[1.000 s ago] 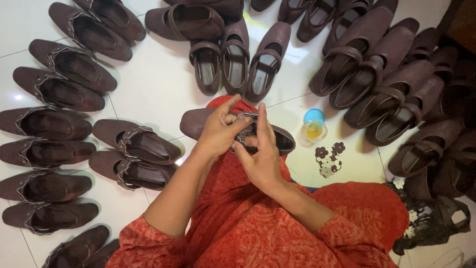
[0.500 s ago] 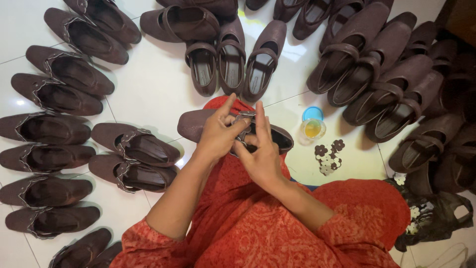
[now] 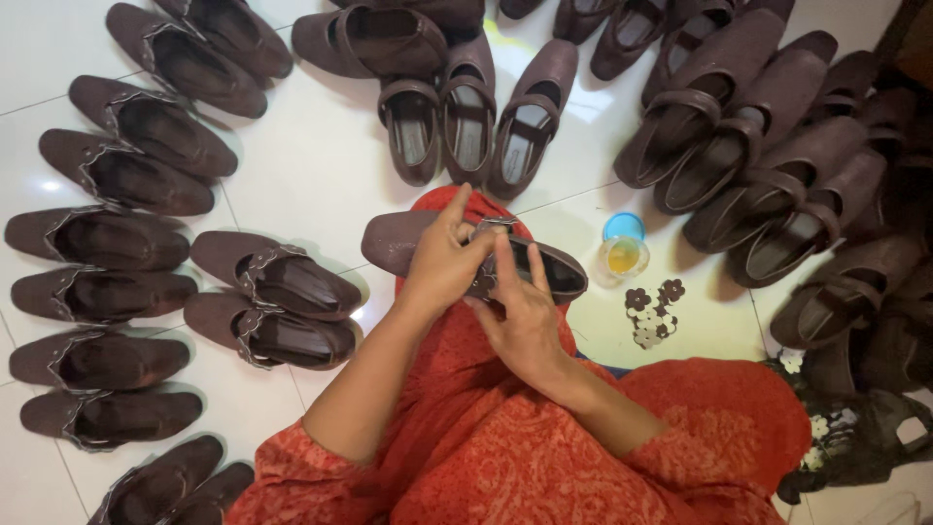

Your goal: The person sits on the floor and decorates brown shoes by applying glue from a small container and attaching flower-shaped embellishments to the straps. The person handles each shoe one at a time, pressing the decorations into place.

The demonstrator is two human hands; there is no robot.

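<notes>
While resting across the red-clad lap, brown shoe (image 3: pixel 408 241) gripped by left hand (image 3: pixel 442 267), right hand (image 3: pixel 525 311) fingers (image 3: pixel 502 262) now pressed onto its trim instead of raised, glue pot (image 3: pixel 622 255) just right.

The dark brown matt suede-like shoe (image 3: pixel 408 241) under my hands looks soft and napped, with dull metallic trim at its opening. My orange-red patterned cloth dress (image 3: pixel 544 457) looks thin and woven. The white tiled floor (image 3: pixel 311 165) is glossy, smooth, reflecting light. The small clear plastic jar (image 3: pixel 622 255) shines.
</notes>
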